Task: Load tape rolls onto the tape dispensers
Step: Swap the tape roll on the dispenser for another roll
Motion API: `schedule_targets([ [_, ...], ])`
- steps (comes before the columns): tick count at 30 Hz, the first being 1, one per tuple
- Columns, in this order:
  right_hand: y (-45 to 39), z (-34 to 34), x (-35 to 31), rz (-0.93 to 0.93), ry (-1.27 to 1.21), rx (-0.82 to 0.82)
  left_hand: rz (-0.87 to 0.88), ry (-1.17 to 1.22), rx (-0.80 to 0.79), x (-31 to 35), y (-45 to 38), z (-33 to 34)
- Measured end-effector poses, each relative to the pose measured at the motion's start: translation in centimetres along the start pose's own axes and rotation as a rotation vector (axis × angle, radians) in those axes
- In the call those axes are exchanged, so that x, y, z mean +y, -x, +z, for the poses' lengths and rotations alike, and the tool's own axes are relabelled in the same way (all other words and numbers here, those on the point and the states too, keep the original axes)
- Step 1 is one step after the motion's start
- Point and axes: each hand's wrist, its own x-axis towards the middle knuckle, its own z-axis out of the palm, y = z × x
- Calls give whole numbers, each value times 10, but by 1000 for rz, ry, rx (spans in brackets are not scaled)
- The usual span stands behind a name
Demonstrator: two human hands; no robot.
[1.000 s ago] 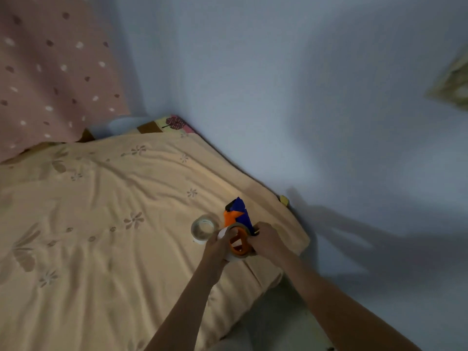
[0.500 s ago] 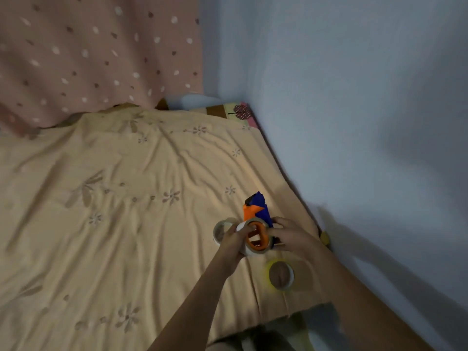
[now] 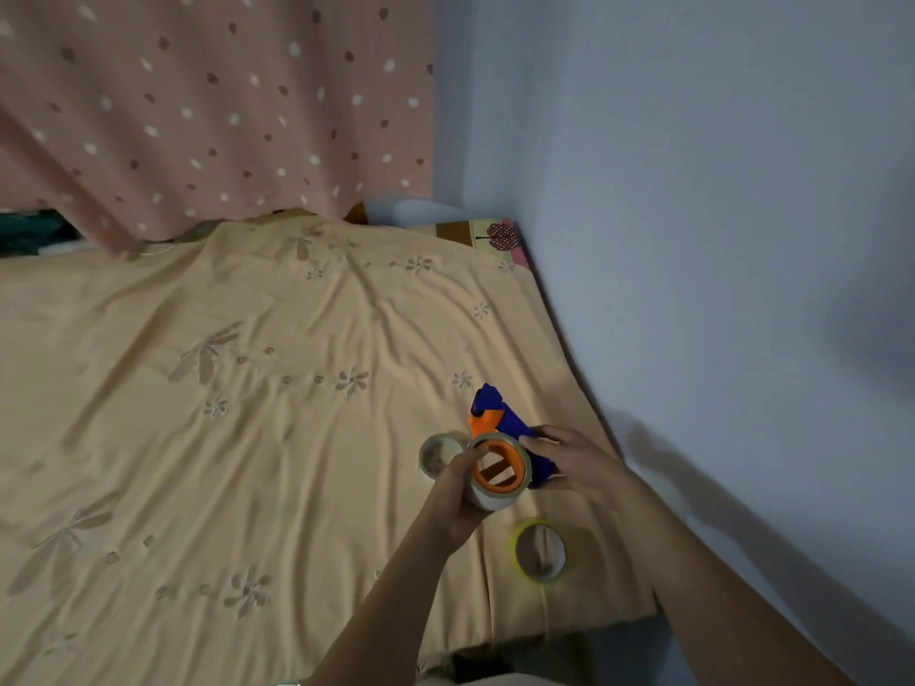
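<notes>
Near roll: a yellow-rimmed tape roll is seen lying flat on the bed sheet, close to the near edge, not yet loaded.
Left hand: the left hand is curled round the clear tape roll that sits over the orange hub.
Right hand: the right hand is wrapped about the blue body of the tape dispenser, which is held just above the sheet.
Step in hand: the roll is judged to be on the hub, or nearly seated; the threading of the tape cannot be told.
Far roll: a third roll lies just left of the dispenser, unloaded.
Left to do: two rolls appear to remain; no other dispenser is seen.
</notes>
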Motion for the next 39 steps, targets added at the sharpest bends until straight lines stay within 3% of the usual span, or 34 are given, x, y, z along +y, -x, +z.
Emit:
schedule_targets([
  [3,2,-8,-9,-63,60,18,7,-3,-37,5,3,-5],
  [6,-2,-6,-18,-148,342,68,14,9,-66,5,4,-6],
  [10,1,10,-25,-367,558,319,60,15,-82,5,-1,-8],
  [13,16,27,-41,-537,642,217,57,17,-45,13,0,-4],
  [16,25,46,-43,-451,727,56,59,6,-37,19,4,0],
  [22,17,60,-25,-311,915,21,28,3,-63,26,3,8],
  [26,10,58,-26,-392,893,91,-31,89,-29,28,-2,5],
  [32,3,55,-53,-466,826,78,22,78,-38,46,-17,5],
  [39,12,32,-89,-551,565,229,43,57,118,66,-24,8],
])
